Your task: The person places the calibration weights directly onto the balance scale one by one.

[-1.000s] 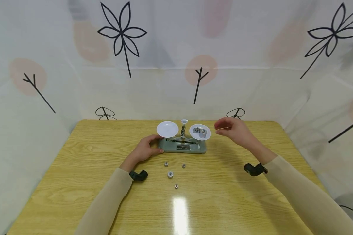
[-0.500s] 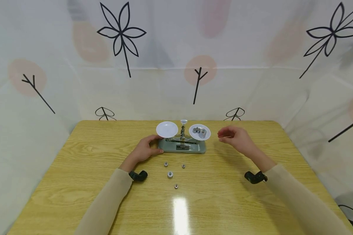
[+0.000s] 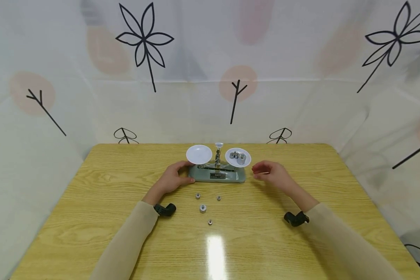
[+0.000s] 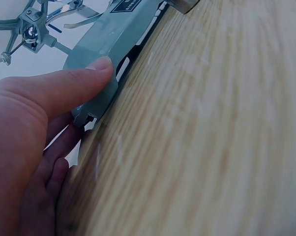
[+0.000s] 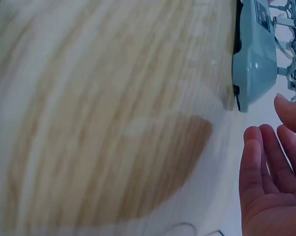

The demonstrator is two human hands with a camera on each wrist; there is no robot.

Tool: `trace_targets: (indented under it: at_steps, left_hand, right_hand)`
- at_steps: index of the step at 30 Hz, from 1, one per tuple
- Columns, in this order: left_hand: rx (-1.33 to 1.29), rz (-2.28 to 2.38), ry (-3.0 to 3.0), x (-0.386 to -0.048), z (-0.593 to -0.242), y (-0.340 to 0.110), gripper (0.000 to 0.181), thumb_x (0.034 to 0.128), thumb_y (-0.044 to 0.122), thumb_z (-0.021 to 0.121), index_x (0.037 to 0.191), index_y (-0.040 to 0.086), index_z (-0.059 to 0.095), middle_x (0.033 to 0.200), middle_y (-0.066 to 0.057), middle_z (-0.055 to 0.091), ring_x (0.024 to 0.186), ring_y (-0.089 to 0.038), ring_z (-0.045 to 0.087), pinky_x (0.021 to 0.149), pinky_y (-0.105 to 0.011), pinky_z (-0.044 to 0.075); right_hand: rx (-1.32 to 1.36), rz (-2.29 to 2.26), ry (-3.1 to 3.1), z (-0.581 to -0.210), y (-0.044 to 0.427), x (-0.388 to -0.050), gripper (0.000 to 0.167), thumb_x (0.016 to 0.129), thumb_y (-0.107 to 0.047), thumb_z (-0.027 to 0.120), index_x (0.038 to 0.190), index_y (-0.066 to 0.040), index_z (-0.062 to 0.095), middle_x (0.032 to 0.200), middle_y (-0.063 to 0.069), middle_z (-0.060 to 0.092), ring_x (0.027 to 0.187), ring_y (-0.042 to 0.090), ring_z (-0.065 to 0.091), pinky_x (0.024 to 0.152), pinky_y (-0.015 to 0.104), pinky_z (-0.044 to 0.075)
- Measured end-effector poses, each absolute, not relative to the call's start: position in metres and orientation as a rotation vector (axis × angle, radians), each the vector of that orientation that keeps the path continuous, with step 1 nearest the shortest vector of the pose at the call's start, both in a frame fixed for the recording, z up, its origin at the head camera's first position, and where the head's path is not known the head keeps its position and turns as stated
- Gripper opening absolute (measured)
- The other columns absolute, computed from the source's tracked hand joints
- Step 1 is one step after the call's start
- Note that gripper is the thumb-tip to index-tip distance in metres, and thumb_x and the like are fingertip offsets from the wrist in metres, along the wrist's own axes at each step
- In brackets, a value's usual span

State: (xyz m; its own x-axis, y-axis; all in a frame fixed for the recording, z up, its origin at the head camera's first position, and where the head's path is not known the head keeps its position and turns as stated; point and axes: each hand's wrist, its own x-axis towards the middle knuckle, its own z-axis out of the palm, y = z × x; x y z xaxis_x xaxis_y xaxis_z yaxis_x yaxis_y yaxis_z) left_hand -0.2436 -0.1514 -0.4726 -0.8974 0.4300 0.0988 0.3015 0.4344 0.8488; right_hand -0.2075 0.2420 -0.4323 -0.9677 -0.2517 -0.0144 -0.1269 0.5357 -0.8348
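A grey-green two-pan balance scale (image 3: 201,175) stands at the back of the table. My left hand (image 3: 171,179) grips the left end of its base; in the left wrist view the thumb (image 4: 81,86) lies on the front face and the other fingers are behind. The left pan (image 3: 199,154) is bare. On the right pan (image 3: 247,160) sit several metal weights (image 3: 241,158). Beside the right end of the base is my right hand (image 3: 274,175), holding nothing. The right wrist view shows its fingers (image 5: 276,162) relaxed, apart from the base.
In front of the scale, several small metal weights stand on the wooden table (image 3: 126,171), among them a larger one (image 3: 203,209) and a tiny one (image 3: 210,222). A patterned cloth (image 3: 182,109) hangs behind the table.
My right hand has come down from beside the right pan to near the right end of the base. The left hand, scale and weights have stayed in place.
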Motion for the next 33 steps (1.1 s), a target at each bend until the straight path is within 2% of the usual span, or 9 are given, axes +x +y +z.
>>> trace_targets:
  at_steps: [7,12,15,26,33]
  left_hand:
    - [0.648,1.452,2.545,-0.244,-0.472,-0.152,0.057,0.0827,0.019,0.084,0.134,0.013,0.061,0.140,-0.005,0.055,0.138,-0.027,0.041,0.115,-0.048,0.031]
    - [0.650,1.455,2.541,-0.244,-0.471,-0.152,0.057,0.0827,0.020,0.084,0.135,0.014,0.061,0.140,-0.005,0.055,0.139,-0.027,0.040,0.115,-0.049,0.030]
    - [0.652,1.460,2.535,-0.244,-0.471,-0.152,0.057,0.0828,0.020,0.084,0.135,0.015,0.061,0.140,-0.004,0.055,0.139,-0.026,0.040,0.115,-0.048,0.030]
    - [0.662,1.460,2.534,-0.244,-0.472,-0.151,0.056,0.0832,0.020,0.083,0.134,0.015,0.061,0.140,-0.004,0.056,0.139,-0.026,0.041,0.115,-0.048,0.031]
    - [0.681,1.495,2.520,-0.244,-0.473,-0.151,0.057,0.0825,0.020,0.084,0.135,0.014,0.061,0.140,-0.006,0.056,0.138,-0.028,0.041,0.114,-0.050,0.031]
  right_hand:
    - [-0.330,-1.460,2.622,-0.443,0.232,-0.207,0.034,0.091,-0.008,0.074,0.120,0.007,0.065,0.117,0.021,0.067,0.109,0.034,0.063,0.087,0.029,0.054]
    - [-0.337,-1.485,2.620,-0.448,0.223,-0.208,0.041,0.090,-0.008,0.075,0.124,0.009,0.062,0.124,0.024,0.063,0.117,0.039,0.059,0.099,0.045,0.049]
    - [-0.349,-1.493,2.605,-0.448,0.218,-0.209,0.045,0.089,-0.009,0.076,0.127,0.009,0.060,0.128,0.025,0.061,0.122,0.041,0.056,0.103,0.051,0.045]
    - [-0.339,-1.573,2.500,-0.455,0.204,-0.215,0.068,0.086,-0.011,0.080,0.142,0.009,0.047,0.143,0.027,0.049,0.134,0.041,0.044,0.110,0.051,0.037]
    - [-0.372,-1.532,2.565,-0.462,0.200,-0.222,0.062,0.082,-0.013,0.084,0.134,0.005,0.057,0.135,0.022,0.058,0.129,0.037,0.050,0.108,0.052,0.040]
